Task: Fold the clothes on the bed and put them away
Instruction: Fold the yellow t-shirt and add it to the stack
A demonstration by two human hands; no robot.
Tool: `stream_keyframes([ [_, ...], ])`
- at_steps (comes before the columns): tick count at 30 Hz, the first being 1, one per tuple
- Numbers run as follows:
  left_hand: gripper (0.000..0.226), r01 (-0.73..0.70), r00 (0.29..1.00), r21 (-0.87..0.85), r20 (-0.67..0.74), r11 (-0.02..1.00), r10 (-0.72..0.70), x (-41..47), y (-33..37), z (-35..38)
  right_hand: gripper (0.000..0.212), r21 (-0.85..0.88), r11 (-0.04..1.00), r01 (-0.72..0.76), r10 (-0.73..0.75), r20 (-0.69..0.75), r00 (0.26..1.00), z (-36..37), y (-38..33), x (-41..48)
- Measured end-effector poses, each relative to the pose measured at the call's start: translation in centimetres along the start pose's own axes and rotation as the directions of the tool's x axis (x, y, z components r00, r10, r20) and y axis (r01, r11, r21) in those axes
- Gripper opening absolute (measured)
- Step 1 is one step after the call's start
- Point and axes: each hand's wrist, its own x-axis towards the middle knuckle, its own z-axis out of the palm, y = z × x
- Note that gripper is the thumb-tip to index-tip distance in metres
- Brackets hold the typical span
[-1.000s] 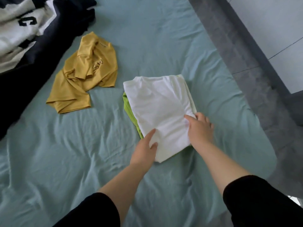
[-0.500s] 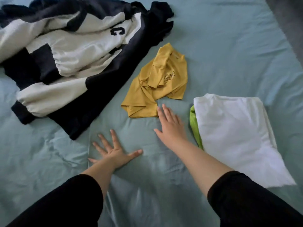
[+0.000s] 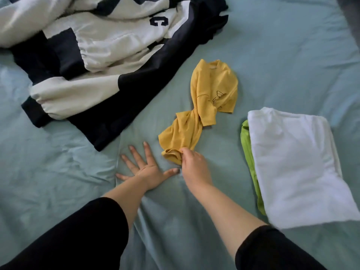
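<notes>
A small, crumpled mustard-yellow jersey shirt (image 3: 204, 106) is seen near the middle of a wrinkled, matte teal bed sheet (image 3: 282, 55). The shirt is twisted to a narrow waist at its centre, so that a rough hourglass shape is formed. A small dark outline drawing is printed on its far half. Its near hem is pinched by the right hand (image 3: 194, 164), the soft fabric being bunched between thumb and curled fingers. The left hand (image 3: 145, 172) is laid palm down on the sheet just beside the right hand, with its fingers (image 3: 134, 152) straight and spread wide; nothing is held by it. Black sleeves (image 3: 78, 236) are worn to about the elbows.

Farther away on the left, a large navy and cream colour-blocked jacket (image 3: 97, 65) is spread loosely and unfolded. Gathered cuffs are seen on it, and a navy letter C on a cream panel. Its dark hem is near the left fingertips but apart from them.

On the right, a smooth white folded garment (image 3: 292, 162) is stacked as a thick rectangle on a lime-green folded garment (image 3: 246, 145), of which only a narrow left edge is shown. The stack is separated from the shirt by a strip of bare sheet.
</notes>
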Motion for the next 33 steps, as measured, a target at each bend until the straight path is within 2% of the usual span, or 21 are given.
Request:
stream_keyframes([
  [2,0.109,-0.057,0.996,-0.019,-0.071,0.998,0.056,-0.6,-0.9,0.2,0.023,0.046,0.995,-0.09,0.089,0.037,0.995,0.8,-0.6,-2.5],
  [4,0.069,-0.161,0.966,-0.141,-0.226,0.977,0.127,-2.0,-1.9,0.2,0.023,0.155,0.964,-0.216,0.206,0.074,0.976,1.3,-1.9,-5.2],
  [5,0.049,-0.255,0.939,-0.27,-0.298,0.929,0.172,-2.9,-2.5,0.3,0.023,0.234,0.933,-0.271,0.254,0.102,0.962,1.5,-2.9,-6.7],
  [6,0.032,-0.354,0.914,-0.419,-0.344,0.836,0.215,-4.1,-3.0,0.6,0.023,0.326,0.891,-0.316,0.286,0.137,0.948,1.6,-3.9,-8.2],
  [7,0.021,-0.407,0.904,-0.547,-0.353,0.731,0.24,-5.5,-3.5,1.1,0.021,0.425,0.834,-0.353,0.302,0.184,0.935,1.8,-5.1,-9.7],
  [8,0.017,-0.393,0.918,-0.644,-0.313,0.657,0.243,-7.1,-3.9,1.7,0.02,0.521,0.762,-0.384,0.299,0.244,0.923,1.9,-6.2,-11.2],
  [10,0.036,-0.271,0.961,-0.766,-0.181,0.583,0.208,-9.6,-4.8,3.0,0.025,0.633,0.641,-0.435,0.252,0.362,0.898,1.9,-7.8,-14.1],
  [11,0.043,-0.222,0.974,-0.779,-0.151,0.587,0.168,-10.3,-5.4,3.7,0.027,0.649,0.608,-0.458,0.218,0.418,0.882,2.0,-8.2,-15.6],
  [13,0.04,-0.174,0.984,-0.748,-0.155,0.64,0.087,-11.3,-6.9,4.2,0.026,0.612,0.609,-0.505,0.217,0.484,0.848,1.5,-8.1,-17.8],
  [15,0.027,-0.15,0.986,-0.739,-0.163,0.656,0.042,-12.2,-8.7,4.0,0.024,0.609,0.59,-0.53,0.385,0.364,0.848,0.5,-7.5,-18.5],
  [17,0.016,-0.146,0.986,-0.743,-0.16,0.654,0.038,-13.2,-10.8,3.7,0.021,0.657,0.528,-0.538,0.571,0.194,0.798,-0.5,-6.8,-17.6],
  [19,0.013,-0.149,0.986,-0.726,-0.162,0.672,0.043,-14.1,-13.1,3.6,0.063,0.624,0.524,-0.58,0.61,0.2,0.767,-0.9,-6.9,-16.0],
  [20,0.013,-0.146,0.986,-0.716,-0.162,0.683,0.041,-14.4,-14.3,3.5,0.076,0.588,0.528,-0.613,0.602,0.25,0.759,-0.4,-7.2,-15.3],
  [21,0.013,-0.141,0.986,-0.707,-0.161,0.693,0.036,-14.8,-15.5,3.5,0.076,0.554,0.55,-0.624,0.577,0.288,0.764,0.5,-7.6,-14.8],
  [23,0.015,-0.132,0.983,-0.699,-0.181,0.703,0.004,-15.2,-18.0,3.4,0.043,0.502,0.609,-0.614,0.538,0.307,0.785,2.6,-8.9,-14.5],
  [24,0.016,-0.125,0.977,-0.701,-0.21,0.702,-0.035,-15.3,-19.4,3.2,0.021,0.482,0.645,-0.594,0.538,0.266,0.8,3.5,-9.4,-14.8],
  [25,0.019,-0.115,0.963,-0.701,-0.252,0.704,-0.094,-15.3,-20.8,2.9,0.008,0.473,0.67,-0.573,0.544,0.212,0.812,4.1,-9.8,-15.4],
  [27,0.026,-0.078,0.915,-0.703,-0.332,0.707,-0.228,-15.3,-24.0,2.0,0.036,0.443,0.696,-0.565,0.574,0.13,0.808,4.8,-9.3,-17.0],
  [28,0.029,-0.055,0.895,-0.713,-0.346,0.699,-0.283,-15.3,-25.5,1.7,0.042,0.439,0.695,-0.569,0.584,0.116,0.803,4.9,-8.9,-18.1],
  [30,0.032,0.008,0.886,-0.719,-0.318,0.695,-0.339,-15.4,-27.7,1.2,0.04,0.4,0.714,-0.575,0.574,0.138,0.808,5.0,-8.3,-20.5],
  [33,0.036,0.102,0.936,-0.672,-0.186,0.733,-0.3,-15.3,-28.8,1.5,0.02,0.408,0.712,-0.571,0.541,0.198,0.817,5.8,-8.9,-23.2],
])
